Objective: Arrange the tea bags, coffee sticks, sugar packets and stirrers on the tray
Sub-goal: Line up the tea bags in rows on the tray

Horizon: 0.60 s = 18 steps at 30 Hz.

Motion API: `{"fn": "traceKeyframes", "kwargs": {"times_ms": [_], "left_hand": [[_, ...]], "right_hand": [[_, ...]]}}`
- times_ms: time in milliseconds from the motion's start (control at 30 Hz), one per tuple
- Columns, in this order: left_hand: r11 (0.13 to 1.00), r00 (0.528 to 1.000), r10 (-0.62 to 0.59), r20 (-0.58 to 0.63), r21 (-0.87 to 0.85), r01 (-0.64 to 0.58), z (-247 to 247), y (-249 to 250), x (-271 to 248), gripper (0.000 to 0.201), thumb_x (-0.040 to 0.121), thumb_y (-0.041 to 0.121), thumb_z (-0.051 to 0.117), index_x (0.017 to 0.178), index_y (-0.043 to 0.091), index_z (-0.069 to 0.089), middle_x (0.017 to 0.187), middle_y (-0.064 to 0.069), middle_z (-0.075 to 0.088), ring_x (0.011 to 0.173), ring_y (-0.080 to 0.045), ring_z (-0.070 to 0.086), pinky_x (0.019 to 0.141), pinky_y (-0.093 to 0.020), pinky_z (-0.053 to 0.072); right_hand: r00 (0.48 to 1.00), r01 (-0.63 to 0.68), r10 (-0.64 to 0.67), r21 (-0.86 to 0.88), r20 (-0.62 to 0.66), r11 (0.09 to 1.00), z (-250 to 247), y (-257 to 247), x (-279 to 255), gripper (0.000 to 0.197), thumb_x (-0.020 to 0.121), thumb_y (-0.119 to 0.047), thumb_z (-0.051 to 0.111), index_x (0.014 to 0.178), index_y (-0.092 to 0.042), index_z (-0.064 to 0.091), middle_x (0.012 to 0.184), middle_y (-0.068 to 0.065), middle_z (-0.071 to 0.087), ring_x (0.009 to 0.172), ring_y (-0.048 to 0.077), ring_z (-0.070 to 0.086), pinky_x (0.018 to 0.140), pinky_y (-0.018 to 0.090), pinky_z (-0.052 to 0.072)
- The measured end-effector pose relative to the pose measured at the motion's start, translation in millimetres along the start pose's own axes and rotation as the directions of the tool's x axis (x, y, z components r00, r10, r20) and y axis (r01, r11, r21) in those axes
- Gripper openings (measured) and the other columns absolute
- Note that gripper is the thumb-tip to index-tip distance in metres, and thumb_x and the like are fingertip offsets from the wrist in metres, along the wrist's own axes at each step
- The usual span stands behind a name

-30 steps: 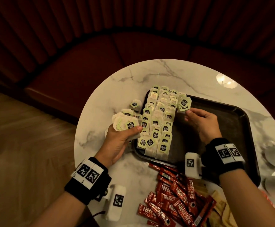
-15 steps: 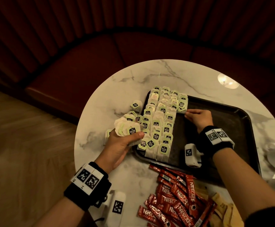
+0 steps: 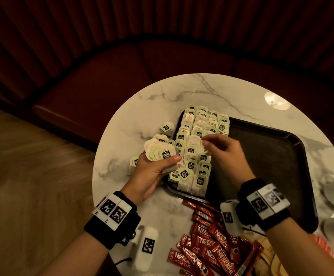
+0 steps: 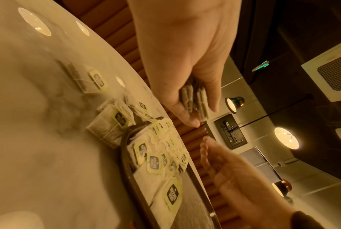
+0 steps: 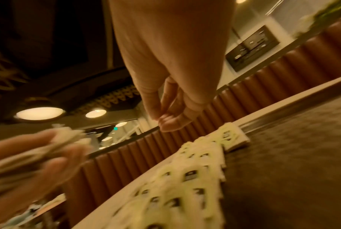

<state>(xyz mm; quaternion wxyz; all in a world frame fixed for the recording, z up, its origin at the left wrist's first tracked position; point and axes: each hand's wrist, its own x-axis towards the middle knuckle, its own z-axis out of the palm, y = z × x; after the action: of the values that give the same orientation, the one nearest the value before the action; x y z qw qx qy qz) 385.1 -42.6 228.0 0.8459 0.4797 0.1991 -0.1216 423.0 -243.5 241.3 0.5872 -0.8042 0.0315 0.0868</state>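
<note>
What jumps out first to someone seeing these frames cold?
The rows of green-tagged tea bags filling the left end of the dark tray, whose right part is bare. The left hand grips a fanned stack of tea bags beside it; red coffee sticks lie heaped on the marble table nearer the person.

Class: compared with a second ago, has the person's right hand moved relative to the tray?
Yes. The right hand has come from the tray's far tea-bag rows toward the left hand's bundle.
</note>
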Motion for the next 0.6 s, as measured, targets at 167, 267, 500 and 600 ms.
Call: {"fn": "traceKeyframes", "kwargs": {"times_ms": [167, 267, 500, 600], "left_hand": [[0.998, 0.997, 0.054, 0.046, 0.024, -0.055, 5.8, 0.4, -1.8, 0.044, 0.076, -0.007, 0.070, 0.118, 0.000, 0.060, 0.104, -0.016, 0.073, 0.093, -0.026, 0.071, 0.072, -0.032, 0.061], [0.996, 0.996, 0.085, 0.008, -0.015, -0.085, 8.5, -0.5, -2.8, 0.043, 0.075, 0.002, 0.071, 0.117, 0.002, 0.061, 0.100, -0.011, 0.074, 0.089, -0.022, 0.071, 0.068, -0.035, 0.060], [0.992, 0.995, 0.090, -0.051, -0.086, -0.094, 11.8, -4.8, 0.3, 0.027, 0.088, 0.003, 0.064, 0.115, -0.001, 0.063, 0.106, -0.019, 0.071, 0.092, -0.029, 0.070, 0.074, -0.040, 0.059], [0.988, 0.995, 0.092, -0.026, -0.126, -0.094, 14.9, -2.2, 0.0, 0.027, 0.087, 0.002, 0.064, 0.115, 0.000, 0.061, 0.102, -0.017, 0.071, 0.087, -0.029, 0.072, 0.070, -0.039, 0.061]], "right_hand": [[0.982, -0.002, -0.031, 0.178, 0.185, 0.984, 28.3, -20.9, -26.4, 0.018, 0.093, -0.023, 0.064, 0.106, -0.013, 0.070, 0.098, -0.001, 0.073, 0.089, 0.009, 0.069, 0.074, 0.024, 0.057], [0.983, -0.118, 0.063, 0.328, 0.174, 0.937, 41.2, -22.3, -35.6, 0.035, 0.088, -0.039, 0.060, 0.111, -0.013, 0.068, 0.106, 0.001, 0.070, 0.088, 0.011, 0.069, 0.075, 0.028, 0.059], [0.981, -0.109, 0.053, 0.299, 0.188, 0.948, 60.1, -11.1, -47.7, 0.052, 0.081, -0.001, 0.076, 0.124, -0.022, 0.059, 0.119, 0.008, 0.059, 0.090, 0.018, 0.068, 0.081, 0.027, 0.057], [0.980, -0.146, 0.091, 0.336, 0.174, 0.930, 60.1, -10.9, -47.6, 0.049, 0.083, 0.000, 0.074, 0.125, -0.019, 0.059, 0.111, 0.012, 0.062, 0.086, 0.018, 0.068, 0.080, 0.029, 0.059]]}}
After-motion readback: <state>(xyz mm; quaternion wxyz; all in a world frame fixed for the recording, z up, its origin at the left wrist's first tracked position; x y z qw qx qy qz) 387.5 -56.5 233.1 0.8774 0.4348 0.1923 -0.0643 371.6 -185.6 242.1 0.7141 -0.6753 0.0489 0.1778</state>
